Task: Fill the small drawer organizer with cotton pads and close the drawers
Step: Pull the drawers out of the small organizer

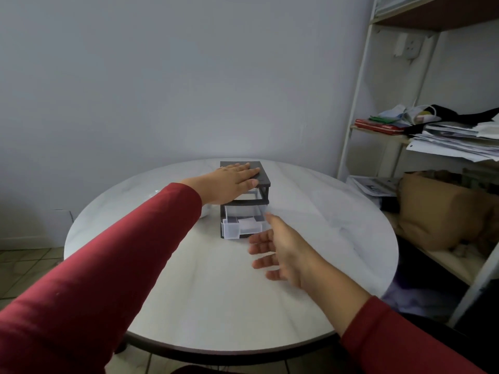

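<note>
Dark grey plastic frames the small drawer organizer [244,195], sitting toward the far side of the round white table [189,279] in the head view. The left hand [233,180] lies flat on its top, palm down, fingers stretched out, pressing rather than gripping. Below, the clear lower drawer [244,226] juts out toward the camera, and something white, likely cotton pads [247,222], lies inside. The right hand [280,248] hovers just beside the drawer's front, fingers spread and loose, holding nothing, slightly blurred. Red sleeves [108,265] cover both arms. A cluttered shelf [432,136] stands at the right.
</note>
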